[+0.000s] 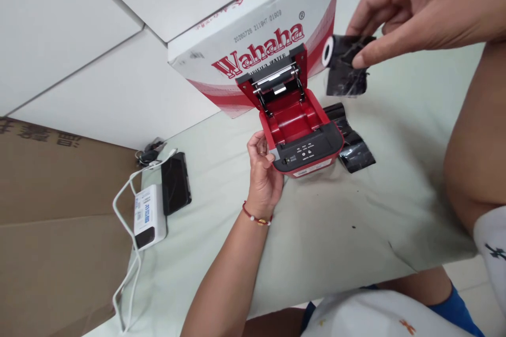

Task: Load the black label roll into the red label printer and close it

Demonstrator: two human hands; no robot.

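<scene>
Head view: the left hand (261, 176) is clamped on the open red printer (312, 143), best kept steady, while the right hand (422, 13) pinches the black roll (348, 78) above the printer's right side.

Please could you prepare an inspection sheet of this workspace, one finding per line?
Surface: pale green cloth, creased, small dark specks.
Job's things: red device, lid raised; black roll with white core, held above the cloth; black strip lying beside the device.
Clutter: dark phone, white power bank.
Grips: left grip holds the device's corner; right grip pinches the roll.
Cables: white cable, looped beside the power bank.
Surroundings: Wahaha carton behind the device; brown cardboard at picture left.
</scene>
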